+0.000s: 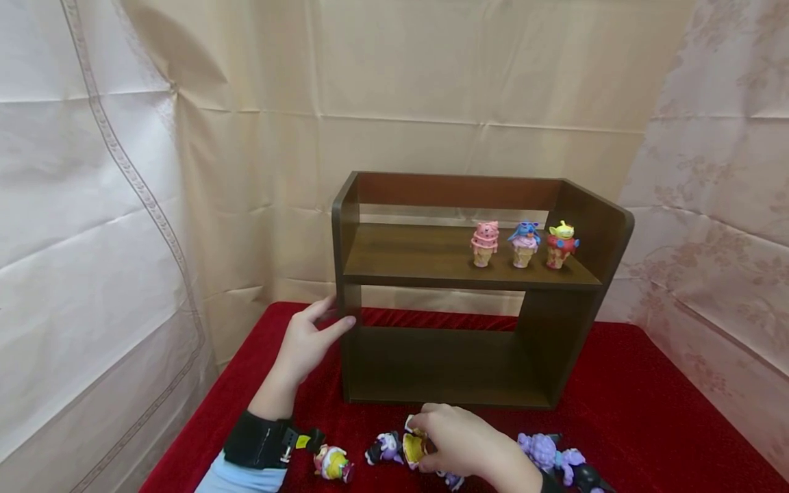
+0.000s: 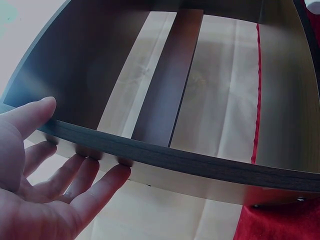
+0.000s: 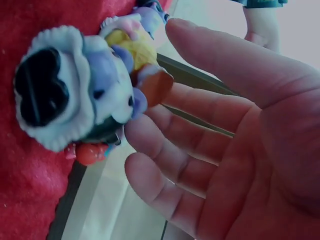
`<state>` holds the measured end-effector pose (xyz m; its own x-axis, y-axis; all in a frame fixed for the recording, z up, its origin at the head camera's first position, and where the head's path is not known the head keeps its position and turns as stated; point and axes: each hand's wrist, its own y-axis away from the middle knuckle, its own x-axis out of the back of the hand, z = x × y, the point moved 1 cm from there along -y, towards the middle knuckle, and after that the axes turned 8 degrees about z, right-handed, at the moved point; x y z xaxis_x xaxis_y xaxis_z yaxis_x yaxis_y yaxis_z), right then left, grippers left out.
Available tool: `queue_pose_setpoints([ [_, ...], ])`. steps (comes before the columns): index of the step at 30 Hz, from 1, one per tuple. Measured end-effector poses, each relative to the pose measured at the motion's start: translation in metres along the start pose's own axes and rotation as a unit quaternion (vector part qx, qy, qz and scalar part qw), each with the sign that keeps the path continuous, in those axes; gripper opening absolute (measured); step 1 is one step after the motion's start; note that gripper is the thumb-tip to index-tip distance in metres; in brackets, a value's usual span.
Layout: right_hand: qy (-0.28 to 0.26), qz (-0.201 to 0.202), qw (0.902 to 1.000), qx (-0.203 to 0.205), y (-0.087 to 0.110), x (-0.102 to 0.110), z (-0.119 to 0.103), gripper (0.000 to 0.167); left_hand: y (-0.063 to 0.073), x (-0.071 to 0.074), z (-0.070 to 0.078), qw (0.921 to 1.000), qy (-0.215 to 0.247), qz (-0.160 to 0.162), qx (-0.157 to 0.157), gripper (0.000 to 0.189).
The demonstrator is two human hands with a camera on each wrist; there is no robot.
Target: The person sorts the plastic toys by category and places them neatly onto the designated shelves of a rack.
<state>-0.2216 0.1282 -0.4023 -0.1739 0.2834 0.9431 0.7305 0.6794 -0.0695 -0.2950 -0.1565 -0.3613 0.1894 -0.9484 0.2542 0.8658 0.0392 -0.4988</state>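
Through my cameras I saw the right hand point(image 1: 459, 438) with thumb and fingers held wide apart at the yellow toy point(image 1: 411, 448) on the red cloth point(image 1: 616, 383); the hand covered part of that toy, and I couldn't tell whether any fingertip touched it. The left hand point(image 1: 311, 342) had its fingers loosely spread, tips against the outer side of the shelf point(image 1: 425, 280), thumb at the front edge. A black-and-white toy point(image 1: 383, 448) lay just beside the yellow one, and a small purple toy point(image 1: 453, 481) was mostly hidden under the right hand. A pink-haired toy point(image 1: 333, 463) lay near the left wristband point(image 1: 255, 438). By the right forearm, I found the lilac toys point(image 1: 542, 450) hard to separate. The shelf's upper board held a pink cone point(image 1: 484, 243), a blue-topped cone point(image 1: 524, 245) and a red cone point(image 1: 559, 248).
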Motion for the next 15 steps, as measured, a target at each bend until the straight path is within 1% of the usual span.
queue_pose_setpoints([
  [3,0.018,0.000,0.9998,0.003,-0.002,-0.004,-0.001,0.039,0.000,0.000,0.000,1.0000,-0.001,-0.001,0.001,0.060],
  [11,0.056,0.021,0.9982,0.005,-0.007,-0.015,-0.004,0.042,0.000,0.000,0.000,1.0000,0.000,-0.001,0.003,0.061],
  [15,0.066,0.017,0.9977,-0.004,-0.009,-0.018,-0.004,0.044,0.000,0.000,-0.001,1.0000,0.003,-0.001,0.003,0.060],
])
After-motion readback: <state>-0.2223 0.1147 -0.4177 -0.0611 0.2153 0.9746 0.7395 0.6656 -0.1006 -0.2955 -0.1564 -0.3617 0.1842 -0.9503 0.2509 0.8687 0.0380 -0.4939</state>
